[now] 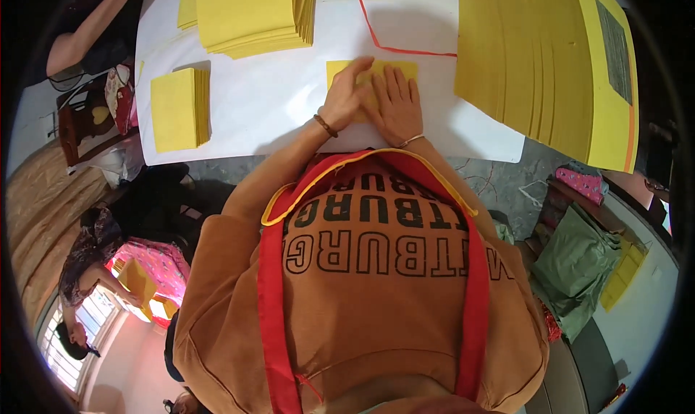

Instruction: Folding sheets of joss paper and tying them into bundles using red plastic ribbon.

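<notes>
A small yellow paper piece [410,71] lies on the white tabletop near the front edge, largely covered by my hands. My left hand [347,94] rests on its left part, index finger stretched toward the far edge and the other fingers partly hidden. Flat on the right part is my right hand [398,104], fingers extended and thumb pointing toward the left hand. Both hands press on the paper and touch or nearly touch each other. A fold in the paper cannot be made out beneath them.
A small yellow stack [174,111] stands to the left, with a larger yellow stack [250,14] behind it. Overlapping yellow sheets [521,59] cover the table's right side. A red string [405,51] lies beyond my hands. Another person's arm [87,37] shows at far left.
</notes>
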`<action>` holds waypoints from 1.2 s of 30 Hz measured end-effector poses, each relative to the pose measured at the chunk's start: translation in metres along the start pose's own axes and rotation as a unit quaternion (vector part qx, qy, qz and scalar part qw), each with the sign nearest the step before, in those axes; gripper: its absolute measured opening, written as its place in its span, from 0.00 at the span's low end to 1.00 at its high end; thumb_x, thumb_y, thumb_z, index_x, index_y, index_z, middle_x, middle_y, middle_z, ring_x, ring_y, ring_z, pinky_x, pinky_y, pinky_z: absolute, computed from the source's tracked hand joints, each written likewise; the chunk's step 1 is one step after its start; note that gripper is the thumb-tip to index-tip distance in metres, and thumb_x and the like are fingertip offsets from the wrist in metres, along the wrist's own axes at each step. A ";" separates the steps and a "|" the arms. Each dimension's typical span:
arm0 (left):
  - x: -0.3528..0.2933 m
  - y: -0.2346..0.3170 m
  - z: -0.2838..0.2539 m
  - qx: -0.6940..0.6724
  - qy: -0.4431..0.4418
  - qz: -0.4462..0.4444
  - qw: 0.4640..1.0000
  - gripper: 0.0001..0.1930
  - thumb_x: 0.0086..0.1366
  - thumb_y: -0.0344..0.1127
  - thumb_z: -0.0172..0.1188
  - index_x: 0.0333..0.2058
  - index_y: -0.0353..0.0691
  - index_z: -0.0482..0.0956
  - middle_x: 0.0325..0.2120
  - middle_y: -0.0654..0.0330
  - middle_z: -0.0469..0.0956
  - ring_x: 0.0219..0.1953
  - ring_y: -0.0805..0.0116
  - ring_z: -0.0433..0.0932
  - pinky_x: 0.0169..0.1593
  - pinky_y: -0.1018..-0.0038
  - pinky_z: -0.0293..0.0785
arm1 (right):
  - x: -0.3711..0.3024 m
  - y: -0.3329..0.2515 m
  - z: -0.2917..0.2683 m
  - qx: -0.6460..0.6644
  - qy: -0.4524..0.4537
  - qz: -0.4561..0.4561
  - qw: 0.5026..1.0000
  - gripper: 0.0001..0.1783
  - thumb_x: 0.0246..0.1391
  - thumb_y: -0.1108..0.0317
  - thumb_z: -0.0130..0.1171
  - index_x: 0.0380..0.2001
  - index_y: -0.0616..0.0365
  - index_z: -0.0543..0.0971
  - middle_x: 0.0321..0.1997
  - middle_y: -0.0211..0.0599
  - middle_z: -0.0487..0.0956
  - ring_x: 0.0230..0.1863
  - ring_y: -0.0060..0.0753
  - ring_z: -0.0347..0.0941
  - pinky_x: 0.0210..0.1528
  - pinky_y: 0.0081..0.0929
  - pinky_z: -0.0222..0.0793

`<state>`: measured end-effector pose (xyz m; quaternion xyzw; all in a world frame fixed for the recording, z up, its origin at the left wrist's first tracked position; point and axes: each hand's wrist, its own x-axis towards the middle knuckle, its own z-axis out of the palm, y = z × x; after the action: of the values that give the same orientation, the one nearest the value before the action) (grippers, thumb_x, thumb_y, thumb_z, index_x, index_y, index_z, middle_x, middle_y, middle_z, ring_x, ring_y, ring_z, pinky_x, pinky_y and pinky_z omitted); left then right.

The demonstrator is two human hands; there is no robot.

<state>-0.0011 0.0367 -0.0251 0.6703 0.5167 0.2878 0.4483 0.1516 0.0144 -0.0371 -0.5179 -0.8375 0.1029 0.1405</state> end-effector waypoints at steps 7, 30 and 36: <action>0.001 0.005 0.002 0.100 0.136 0.153 0.974 0.28 0.53 0.39 0.54 0.51 0.34 0.60 0.53 0.44 0.57 0.56 0.43 0.54 0.57 0.58 0.49 | 0.004 -0.007 -0.007 -0.016 -0.004 -0.006 1.000 0.35 0.47 0.47 0.47 0.55 0.55 0.60 0.60 0.48 0.54 0.62 0.47 0.47 0.60 0.48 0.41; -0.015 0.025 -0.011 0.428 -0.082 0.235 0.869 0.20 0.46 0.28 0.51 0.41 0.31 0.68 0.31 0.52 0.70 0.32 0.58 0.71 0.33 0.68 0.69 | -0.018 0.056 -0.049 0.568 0.034 0.197 0.798 0.26 0.53 0.66 0.43 0.55 0.62 0.58 0.60 0.46 0.58 0.62 0.38 0.51 0.61 0.28 0.45; 0.060 0.097 -0.075 0.269 -0.011 0.146 0.952 0.14 0.51 0.29 0.51 0.39 0.41 0.74 0.27 0.54 0.75 0.28 0.55 0.74 0.29 0.65 0.71 | -0.056 0.067 -0.040 0.409 0.059 0.157 0.897 0.25 0.53 0.65 0.43 0.54 0.63 0.60 0.56 0.47 0.62 0.57 0.45 0.57 0.59 0.33 0.49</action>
<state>-0.0046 0.1107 0.0896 0.8373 0.4665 0.1925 0.2102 0.2448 -0.0050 -0.0277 -0.5448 -0.6198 0.4263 0.3706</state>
